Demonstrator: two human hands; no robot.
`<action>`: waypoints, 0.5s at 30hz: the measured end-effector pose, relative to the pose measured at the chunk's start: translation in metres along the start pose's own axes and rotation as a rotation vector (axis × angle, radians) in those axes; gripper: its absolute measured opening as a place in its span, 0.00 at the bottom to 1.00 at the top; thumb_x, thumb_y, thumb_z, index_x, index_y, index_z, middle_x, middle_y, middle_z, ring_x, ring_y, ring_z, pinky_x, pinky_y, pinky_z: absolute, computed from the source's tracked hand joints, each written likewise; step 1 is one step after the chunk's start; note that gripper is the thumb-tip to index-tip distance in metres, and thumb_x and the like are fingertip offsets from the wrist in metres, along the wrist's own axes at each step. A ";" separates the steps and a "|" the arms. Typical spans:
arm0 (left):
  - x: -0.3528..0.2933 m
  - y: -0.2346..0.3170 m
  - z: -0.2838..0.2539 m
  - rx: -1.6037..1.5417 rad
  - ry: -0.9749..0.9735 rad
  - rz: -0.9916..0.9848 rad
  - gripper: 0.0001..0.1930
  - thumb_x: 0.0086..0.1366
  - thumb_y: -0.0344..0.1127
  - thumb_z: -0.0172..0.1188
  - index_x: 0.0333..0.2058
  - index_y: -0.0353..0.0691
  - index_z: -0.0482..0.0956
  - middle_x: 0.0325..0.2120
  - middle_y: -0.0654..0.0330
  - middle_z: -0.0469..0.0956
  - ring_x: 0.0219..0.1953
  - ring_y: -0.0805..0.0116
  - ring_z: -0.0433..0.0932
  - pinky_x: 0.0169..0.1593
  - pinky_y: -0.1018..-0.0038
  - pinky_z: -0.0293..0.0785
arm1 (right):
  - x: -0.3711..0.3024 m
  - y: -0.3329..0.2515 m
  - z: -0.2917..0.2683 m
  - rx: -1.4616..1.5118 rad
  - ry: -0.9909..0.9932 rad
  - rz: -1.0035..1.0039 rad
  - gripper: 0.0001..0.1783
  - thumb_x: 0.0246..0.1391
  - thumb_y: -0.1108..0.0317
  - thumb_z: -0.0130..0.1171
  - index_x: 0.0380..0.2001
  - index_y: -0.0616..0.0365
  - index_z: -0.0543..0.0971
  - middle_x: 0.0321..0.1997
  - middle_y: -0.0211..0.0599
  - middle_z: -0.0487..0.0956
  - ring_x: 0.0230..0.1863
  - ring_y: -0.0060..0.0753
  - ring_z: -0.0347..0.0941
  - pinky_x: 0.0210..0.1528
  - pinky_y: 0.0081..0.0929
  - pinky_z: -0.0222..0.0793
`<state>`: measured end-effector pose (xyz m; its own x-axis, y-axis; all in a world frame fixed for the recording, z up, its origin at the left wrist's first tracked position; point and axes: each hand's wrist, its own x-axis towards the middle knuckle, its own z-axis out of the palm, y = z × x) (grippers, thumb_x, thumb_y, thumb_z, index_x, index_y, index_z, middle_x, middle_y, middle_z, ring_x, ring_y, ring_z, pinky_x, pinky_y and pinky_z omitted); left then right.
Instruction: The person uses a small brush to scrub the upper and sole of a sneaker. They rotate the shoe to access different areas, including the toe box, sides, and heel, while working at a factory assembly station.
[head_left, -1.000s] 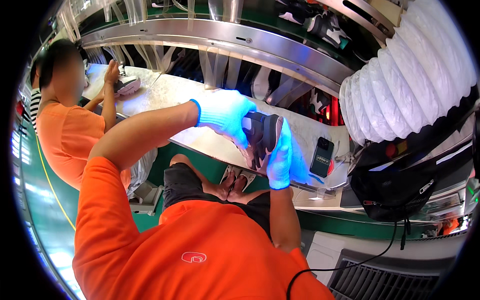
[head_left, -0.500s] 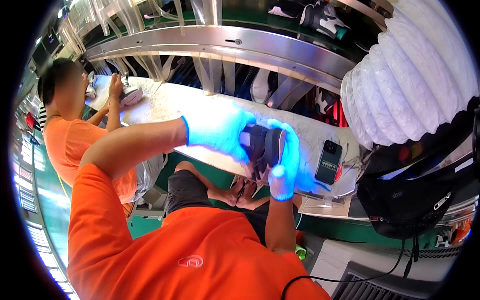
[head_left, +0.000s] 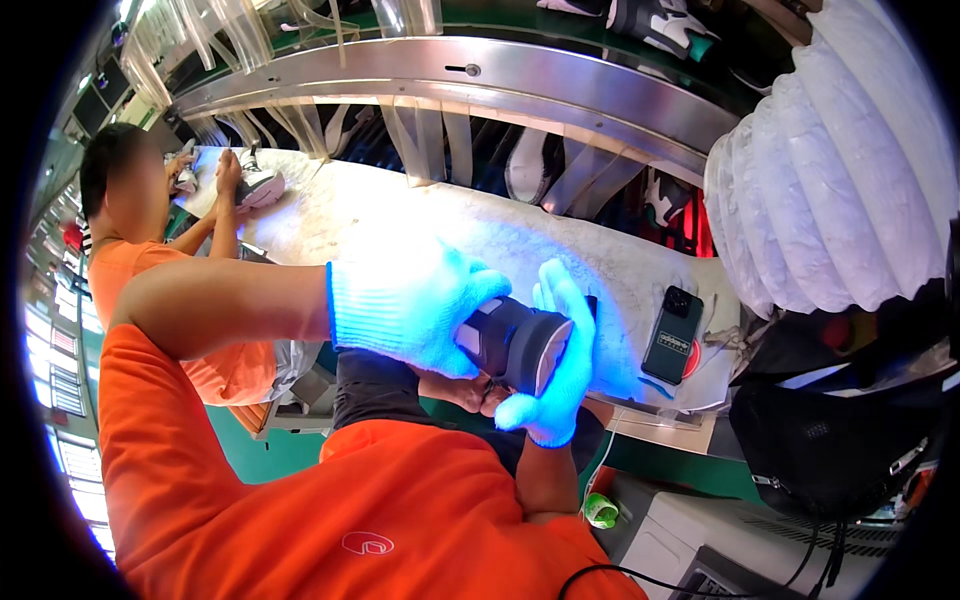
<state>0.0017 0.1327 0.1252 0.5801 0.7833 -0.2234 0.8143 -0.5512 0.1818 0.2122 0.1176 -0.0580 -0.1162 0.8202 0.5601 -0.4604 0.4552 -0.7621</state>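
Both my hands wear white knitted gloves, lit bright blue by a lamp glow. A dark grey shoe (head_left: 497, 338) with a pale sole is held between them, over the near edge of the bench. From the left, my left hand (head_left: 405, 308) is closed around the shoe's upper, hiding much of it. Against the sole side, my right hand (head_left: 562, 375) is cupped with its thumb below and fingers above, supporting the shoe. The shoe is tilted, sole toward my right palm.
A dark phone (head_left: 672, 335) lies on the pale bench (head_left: 370, 205). Behind runs a metal rail (head_left: 440, 70) with clear plastic strips and shoes beyond. A white ribbed duct (head_left: 830, 170) and black bag (head_left: 840, 430) are at right. At left, a co-worker (head_left: 130, 260) holds a shoe.
Both hands and the shoe have come nearer to my body, and the shoe has tilted. The right hand's fingers have straightened somewhat. The whole view has shifted slightly.
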 end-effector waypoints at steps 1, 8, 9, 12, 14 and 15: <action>0.000 0.001 -0.001 0.024 0.023 0.041 0.43 0.53 0.61 0.82 0.60 0.38 0.82 0.43 0.51 0.90 0.42 0.45 0.91 0.46 0.55 0.88 | 0.000 0.003 0.004 -0.028 0.054 -0.061 0.83 0.28 0.21 0.86 0.76 0.71 0.64 0.78 0.62 0.70 0.78 0.62 0.69 0.81 0.57 0.64; -0.021 -0.006 0.015 0.047 0.129 0.100 0.42 0.50 0.59 0.84 0.59 0.42 0.81 0.43 0.54 0.89 0.39 0.48 0.92 0.39 0.57 0.89 | -0.004 0.023 0.017 0.376 0.388 -0.068 0.25 0.76 0.49 0.60 0.57 0.61 0.79 0.53 0.50 0.86 0.60 0.54 0.84 0.60 0.54 0.82; -0.024 -0.004 0.016 0.066 0.153 0.114 0.42 0.51 0.59 0.84 0.59 0.42 0.81 0.43 0.55 0.90 0.40 0.48 0.92 0.39 0.57 0.89 | 0.000 0.020 0.024 0.349 0.366 -0.173 0.30 0.74 0.43 0.62 0.60 0.60 0.78 0.56 0.53 0.85 0.64 0.59 0.82 0.64 0.57 0.79; -0.019 0.001 0.015 0.068 0.153 0.124 0.42 0.51 0.58 0.84 0.60 0.42 0.81 0.43 0.54 0.90 0.40 0.47 0.92 0.39 0.56 0.89 | 0.014 0.002 0.023 0.194 0.237 -0.443 0.53 0.63 0.26 0.67 0.74 0.60 0.72 0.71 0.66 0.78 0.78 0.73 0.69 0.78 0.67 0.67; -0.024 0.002 0.013 0.053 0.124 0.079 0.42 0.51 0.58 0.84 0.60 0.42 0.80 0.44 0.53 0.90 0.40 0.46 0.91 0.40 0.56 0.89 | 0.005 0.002 0.002 0.192 -0.035 -0.326 0.80 0.44 0.17 0.76 0.85 0.60 0.56 0.86 0.70 0.58 0.87 0.73 0.54 0.86 0.70 0.49; -0.023 0.002 0.015 0.038 0.100 0.071 0.42 0.51 0.57 0.83 0.60 0.42 0.80 0.44 0.53 0.89 0.40 0.46 0.91 0.40 0.56 0.89 | -0.005 -0.001 -0.004 0.102 -0.082 -0.210 0.84 0.39 0.16 0.78 0.85 0.61 0.55 0.86 0.69 0.57 0.87 0.73 0.53 0.86 0.69 0.48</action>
<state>-0.0100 0.1092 0.1168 0.6331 0.7656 -0.1144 0.7725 -0.6154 0.1566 0.2171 0.1146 -0.0608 -0.0777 0.6788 0.7302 -0.5682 0.5716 -0.5919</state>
